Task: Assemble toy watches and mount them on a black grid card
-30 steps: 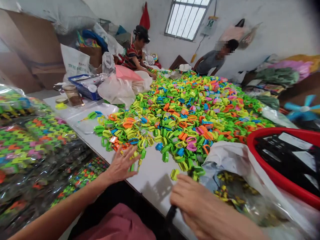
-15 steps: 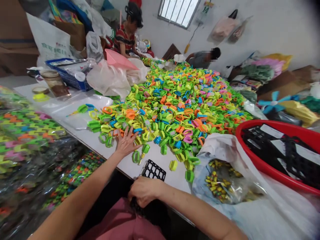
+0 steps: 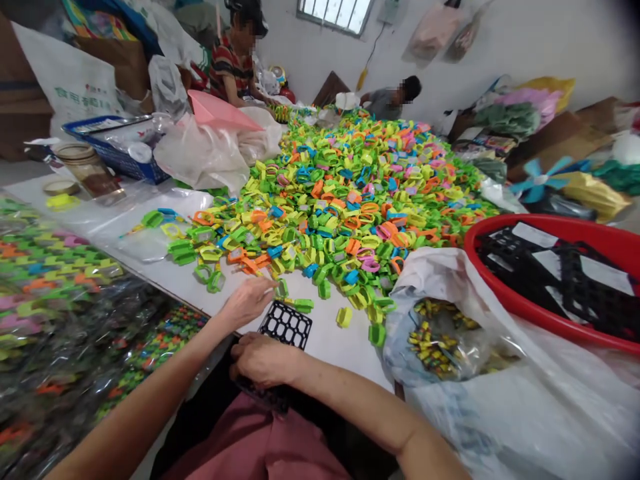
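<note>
Black tray (image 3: 287,325) in curled right fingers (image 3: 241,368)

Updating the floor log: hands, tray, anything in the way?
Right hand holding black grid tray at edge of table. Left hand by green piece, grip unclear. Another green piece near tray.

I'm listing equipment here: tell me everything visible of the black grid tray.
The black grid tray looks like plastic, pierced by rows of rounded openings that show the white table. It slants across the table's edge: far part over the top, what seems its near part sticking out. The right hand grips its middle; whether the left hand touches it is unclear.
</note>
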The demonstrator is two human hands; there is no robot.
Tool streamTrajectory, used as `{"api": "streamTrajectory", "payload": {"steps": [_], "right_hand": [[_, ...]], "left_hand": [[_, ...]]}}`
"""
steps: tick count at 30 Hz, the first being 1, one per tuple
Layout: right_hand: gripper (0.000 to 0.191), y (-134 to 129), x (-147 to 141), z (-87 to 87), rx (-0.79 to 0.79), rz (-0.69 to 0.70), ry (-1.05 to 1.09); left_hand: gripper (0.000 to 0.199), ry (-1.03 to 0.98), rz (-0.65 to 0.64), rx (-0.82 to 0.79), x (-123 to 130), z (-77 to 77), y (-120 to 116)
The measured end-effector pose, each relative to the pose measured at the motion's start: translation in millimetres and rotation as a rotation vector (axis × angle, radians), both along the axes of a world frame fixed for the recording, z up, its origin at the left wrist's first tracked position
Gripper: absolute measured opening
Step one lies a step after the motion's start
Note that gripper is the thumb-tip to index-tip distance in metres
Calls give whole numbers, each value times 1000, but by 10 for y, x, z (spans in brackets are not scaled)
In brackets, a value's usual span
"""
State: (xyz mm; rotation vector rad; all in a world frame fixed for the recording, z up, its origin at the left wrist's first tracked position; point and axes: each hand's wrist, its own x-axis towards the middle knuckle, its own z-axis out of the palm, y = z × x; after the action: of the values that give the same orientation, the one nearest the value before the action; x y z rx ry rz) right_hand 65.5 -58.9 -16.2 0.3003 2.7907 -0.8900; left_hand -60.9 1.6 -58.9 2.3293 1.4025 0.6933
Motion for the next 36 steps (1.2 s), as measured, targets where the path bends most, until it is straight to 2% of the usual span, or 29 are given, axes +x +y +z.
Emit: {"api": "streamTrajectory", "payload": {"steps": [3, 6, 8, 9, 11, 14, 18, 20, 25, 27, 31, 34, 36], "right_hand": [[23, 47, 278, 318, -83, -124, 116], [25, 217, 606, 463, 44, -466, 88], [28, 363, 746, 395, 202, -692, -54], [29, 432, 787, 325, 257, -760, -130], [32, 535, 830, 166, 312, -834, -235], [37, 568, 905, 16, 337, -912, -264], [32, 448, 1149, 2, 441, -1052, -192], [29, 368, 1290, -35, 493, -1069, -130], [37, 146, 1601, -319, 445, -997, -32], [41, 61, 1673, -397, 441, -1044, -5], [34, -12, 1577, -383, 376, -1246, -109], [37, 13, 1400, -358, 230, -1350, -193], [42, 29, 1348, -353, 146, -1427, -175]], "left_hand": [[32, -24, -213, -109, -59, -42, -402], [26, 14, -279, -114, 15, -140, -722], [23, 71, -295, -80, 103, -212, -872], [22, 111, -292, -58, 145, -244, -929], [20, 191, -267, -20, 209, -291, -1005], [19, 257, -224, 4, 253, -309, -1020], [19, 284, -166, 26, 279, -293, -885], [19, 291, -146, 31, 293, -288, -798], [20, 229, -157, 20, 232, -201, -567], [23, 205, -64, 31, 170, -108, -391], [34, 348, 196, 50, 115, 52, 111], [34, 443, 219, 17, 147, 81, 378], [31, 447, 188, 5, 146, 95, 415]]}}
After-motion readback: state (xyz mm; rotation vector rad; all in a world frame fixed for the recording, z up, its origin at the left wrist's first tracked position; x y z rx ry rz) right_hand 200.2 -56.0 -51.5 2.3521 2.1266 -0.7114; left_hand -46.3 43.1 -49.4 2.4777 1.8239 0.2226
